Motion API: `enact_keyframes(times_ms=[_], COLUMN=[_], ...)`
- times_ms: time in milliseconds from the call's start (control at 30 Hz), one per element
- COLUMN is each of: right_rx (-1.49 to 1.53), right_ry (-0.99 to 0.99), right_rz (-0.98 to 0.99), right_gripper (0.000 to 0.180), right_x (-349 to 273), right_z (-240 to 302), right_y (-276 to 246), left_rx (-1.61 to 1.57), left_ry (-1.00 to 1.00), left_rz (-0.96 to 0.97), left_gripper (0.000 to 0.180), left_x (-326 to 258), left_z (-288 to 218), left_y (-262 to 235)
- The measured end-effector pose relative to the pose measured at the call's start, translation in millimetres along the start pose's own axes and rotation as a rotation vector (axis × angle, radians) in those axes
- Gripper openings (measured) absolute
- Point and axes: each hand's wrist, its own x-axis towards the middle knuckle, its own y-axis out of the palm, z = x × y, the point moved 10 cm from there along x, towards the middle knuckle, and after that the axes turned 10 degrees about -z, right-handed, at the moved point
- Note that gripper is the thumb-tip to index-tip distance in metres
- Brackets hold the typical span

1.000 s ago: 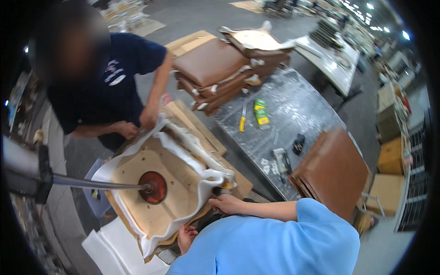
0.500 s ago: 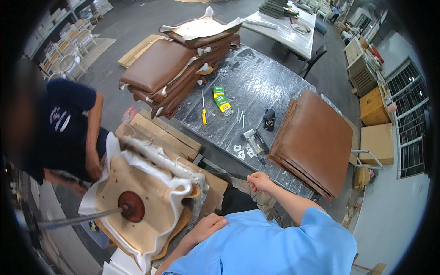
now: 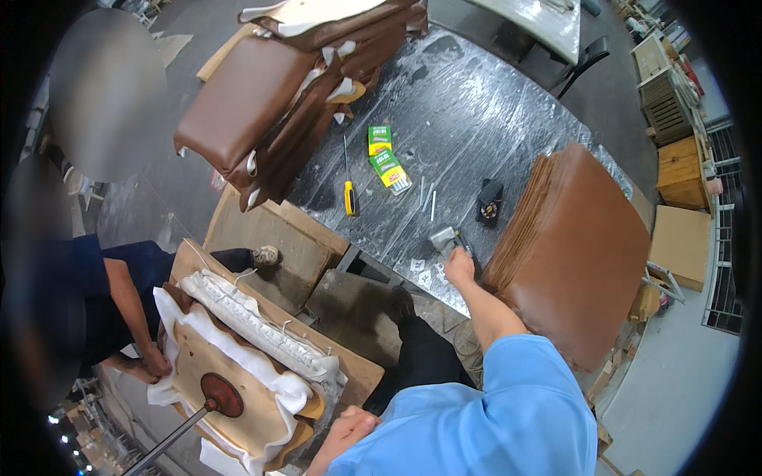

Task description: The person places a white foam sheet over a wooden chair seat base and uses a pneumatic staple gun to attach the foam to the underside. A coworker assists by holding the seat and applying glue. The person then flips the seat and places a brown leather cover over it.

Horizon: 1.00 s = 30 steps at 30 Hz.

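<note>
On the plastic-covered table, a grey pneumatic staple gun (image 3: 447, 240) lies near the front edge. My right hand (image 3: 459, 268) has reached it and closes around its handle end; the fingers are partly hidden. My left hand (image 3: 352, 427) rests curled against my blue shirt, with nothing visible in it. Left of it sits an upholstered seat piece (image 3: 194, 349), its beige board face up with white padding folded round the edge. A red disc on a metal rod (image 3: 221, 395) presses on its middle. A co-worker's hands (image 3: 151, 365) touch its far left edge.
Brown leather cushions (image 3: 246, 95) are piled at the table's far left, and brown leather panels (image 3: 579, 254) at its right. Between them lie a yellow screwdriver (image 3: 349, 197), green-yellow staple boxes (image 3: 387, 165), loose staple strips (image 3: 429, 198), a small black device (image 3: 489, 201) and paper scraps (image 3: 425, 278).
My right hand has moved forward from the table edge onto the staple gun. My left hand has curled more. The view has shifted, and the co-worker leans nearer the seat piece.
</note>
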Motion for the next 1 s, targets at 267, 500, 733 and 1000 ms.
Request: enact_keyframes(times_ms=[267,500,733,1000], right_rx=[-0.073,0.304,0.996,1.343], right_ry=[-0.004,0.053,0.144,0.003], right_rz=[-0.112,-0.271,0.504,1.228], right_gripper=[0.044,0.042,0.035,0.041], right_x=[29.6,-12.1,-129.5,-356.3], right_z=[12.6,5.9,64.6,182.8], right_y=[7.7,-38.1,-95.8,-139.0], left_rx=[-0.334,-0.386,-0.372,-0.767], left_ry=[-0.244,-0.256,-0.009,0.209], left_rz=[-0.372,-0.429,-0.411,-0.179], left_gripper=[0.028,0.033,0.035,0.056], left_x=[-19.3,-60.2,-72.2,-74.0], left_z=[34.9,62.4,81.0,70.5], left_y=[-19.3,-13.9,-22.8,-22.6])
